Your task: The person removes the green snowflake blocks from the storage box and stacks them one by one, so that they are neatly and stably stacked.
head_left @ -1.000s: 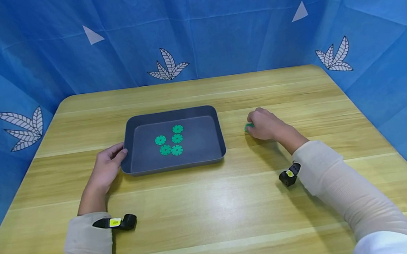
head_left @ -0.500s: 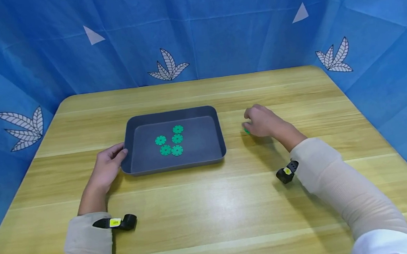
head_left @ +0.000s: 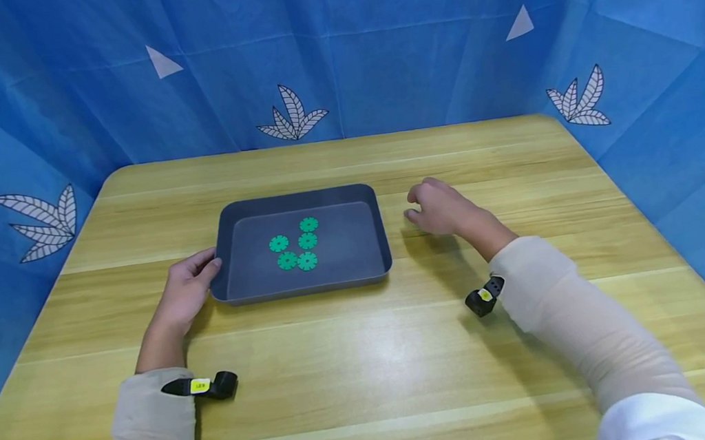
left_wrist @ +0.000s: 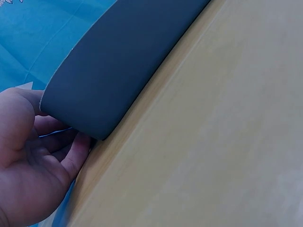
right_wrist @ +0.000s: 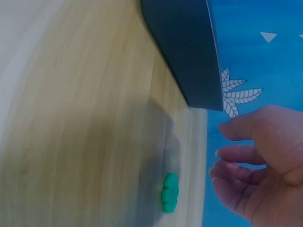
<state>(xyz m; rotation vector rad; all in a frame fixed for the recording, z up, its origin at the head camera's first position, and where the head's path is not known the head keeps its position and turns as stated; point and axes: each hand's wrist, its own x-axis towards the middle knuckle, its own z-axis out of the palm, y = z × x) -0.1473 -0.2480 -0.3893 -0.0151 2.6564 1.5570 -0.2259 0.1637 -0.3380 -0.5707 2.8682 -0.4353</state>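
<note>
A dark grey baking tray (head_left: pixel 355 247) sits on the wooden table, with several green snowflake-shaped discs (head_left: pixel 307 241) lying flat inside it. My left hand (head_left: pixel 184 288) grips the tray's left side, thumb at the rim and the other fingers outside; the left wrist view shows this hand (left_wrist: pixel 33 156) at the tray's corner (left_wrist: pixel 94 94). To the right of the tray hovers my right hand (head_left: pixel 445 207), fingers loosely bent and holding nothing. Below that hand (right_wrist: pixel 265 165), a green piece (right_wrist: pixel 169 193) lies on the table in the right wrist view; in the head view it is hidden.
The wooden table (head_left: pixel 364 371) extends around the tray to rounded far corners. A blue curtain (head_left: pixel 377 59) with leaf prints hangs behind it. Small black cameras are strapped to both wrists, the left one (head_left: pixel 222 384) close above the tabletop.
My right hand has moved left toward the tray. The green piece that showed by its fingers is now out of sight in the head view. My left hand and the tray stayed put.
</note>
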